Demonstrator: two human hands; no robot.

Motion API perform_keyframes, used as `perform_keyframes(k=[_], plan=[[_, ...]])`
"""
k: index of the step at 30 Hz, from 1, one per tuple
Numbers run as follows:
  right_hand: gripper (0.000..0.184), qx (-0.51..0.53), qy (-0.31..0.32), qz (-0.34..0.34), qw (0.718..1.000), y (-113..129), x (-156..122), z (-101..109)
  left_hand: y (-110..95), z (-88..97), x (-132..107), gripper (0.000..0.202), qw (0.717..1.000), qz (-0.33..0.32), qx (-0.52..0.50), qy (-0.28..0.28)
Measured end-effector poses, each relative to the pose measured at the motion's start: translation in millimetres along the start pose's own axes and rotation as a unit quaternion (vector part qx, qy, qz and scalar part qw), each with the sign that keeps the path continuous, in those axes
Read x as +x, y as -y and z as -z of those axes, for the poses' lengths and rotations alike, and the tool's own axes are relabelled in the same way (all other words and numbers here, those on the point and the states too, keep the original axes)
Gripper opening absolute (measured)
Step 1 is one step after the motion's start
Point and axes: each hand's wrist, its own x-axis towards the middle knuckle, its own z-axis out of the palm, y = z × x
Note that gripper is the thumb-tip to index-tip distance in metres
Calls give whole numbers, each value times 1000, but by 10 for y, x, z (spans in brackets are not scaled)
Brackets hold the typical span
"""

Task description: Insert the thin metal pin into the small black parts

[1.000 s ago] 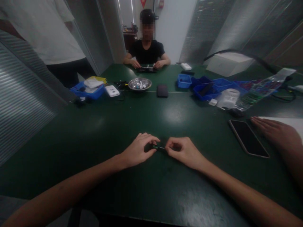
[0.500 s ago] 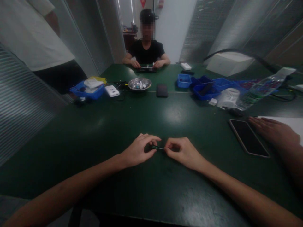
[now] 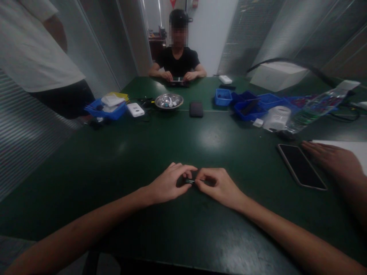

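Observation:
Over the near middle of the table, my left hand [image 3: 169, 182] is closed with its thumb and fingers round a small, dark green piece [image 3: 190, 181]. The index finger arches above it, off the piece. Facing it, my right hand [image 3: 220, 186] pinches a thin, slim part at the piece's right end. The fingertips hide most of that part, and it is too small to name. Both hands nearly meet, with the small piece between them.
A phone [image 3: 301, 166] lies at the right beside another person's hand [image 3: 334, 158]. Farther back are a metal bowl [image 3: 169, 107], a black square object [image 3: 196, 109], blue trays [image 3: 223, 97] and a plastic bottle [image 3: 318, 107]. A person [image 3: 177, 63] sits opposite; another stands at left.
My right hand has moved slightly left, closer to my left hand. Less of the thin part shows between them. The person standing at left has shifted a little left.

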Motion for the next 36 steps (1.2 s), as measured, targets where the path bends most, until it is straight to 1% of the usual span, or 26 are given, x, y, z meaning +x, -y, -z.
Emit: perform_keyframes(k=[3,4,7,10,17,29,34,36], plan=[[16,19,19,-20,999,-31,5,72,-1,8,-3,50,1000,4,6,1],[14,24,47,-28,998,-44,8,96,1,10,-5,51,1000,5,9,1],[12,25,55,-31,998,-66,16,136,9,11,-10,53,1000,7,19,-3],[11,18,58,-22,998,-58,14,122,19,6,-9,54,1000,4,15,-5],[13,11,39,-19,999,-42,4,69,33,-6,-2,52,1000,-6,5,-9],[14,27,26,-20,999,-16,35,20,50,-12,-5,53,1000,-2,1,3],[15,23,16,-11,1000,21,64,-47,48,-29,-2,53,1000,-7,0,2],[15,18,18,4,1000,29,66,-73,37,-23,1,52,1000,-10,8,1]])
